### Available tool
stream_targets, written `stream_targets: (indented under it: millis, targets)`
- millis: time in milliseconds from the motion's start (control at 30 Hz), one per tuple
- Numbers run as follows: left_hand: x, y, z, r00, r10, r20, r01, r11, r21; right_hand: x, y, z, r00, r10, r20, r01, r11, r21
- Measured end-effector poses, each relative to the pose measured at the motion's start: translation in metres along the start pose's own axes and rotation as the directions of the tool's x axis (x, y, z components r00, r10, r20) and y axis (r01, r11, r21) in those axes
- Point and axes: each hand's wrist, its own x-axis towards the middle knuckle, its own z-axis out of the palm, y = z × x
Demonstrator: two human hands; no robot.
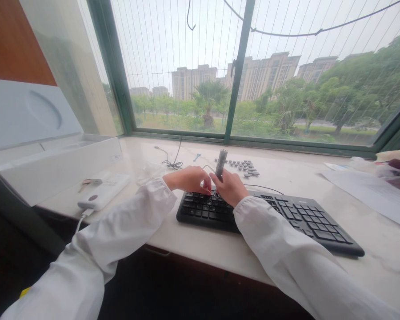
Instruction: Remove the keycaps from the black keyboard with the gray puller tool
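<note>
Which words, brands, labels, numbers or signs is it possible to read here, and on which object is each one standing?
No text can be read for certain.
Black keyboard: key legends and small logo, too small and blurred.
White box: faint print on its side, illegible.
Paper sheet: blurred lines.
White device: round dark mark, no readable lettering.

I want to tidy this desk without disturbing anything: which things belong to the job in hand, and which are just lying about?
Seemingly in the job:
- black keyboard, under both hands
- dark upright tool, in the right hand
- loose keycaps behind it

Probably just lying about:
- open white box
- white device, plugged in
- papers
</note>
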Motion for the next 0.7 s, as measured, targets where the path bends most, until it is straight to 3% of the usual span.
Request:
stream_targets:
  millis: [133, 367, 700]
  targets:
    - [0.0, 0.001, -0.001, 1.0, -0.021, 0.01, 0.021, 1.0, -0.007, 0.006, -0.003, 0.002, 0.999, 0.025, 0.043, -0.023, 0.999, -0.036]
    - [0.0, -0.007, 0.004, 0.999, 0.01, -0.033, -0.014, 0.993, -0.118, 0.009, 0.007, 0.001, 0.993, 0.033, 0.114, -0.04, 0.997, 0.06]
    - [0.001, -0.007, 0.004, 1.0, -0.007, -0.02, 0.003, 0.987, -0.163, 0.002, 0.005, 0.009, 0.998, -0.054, 0.035, 0.053, 0.998, 0.018]
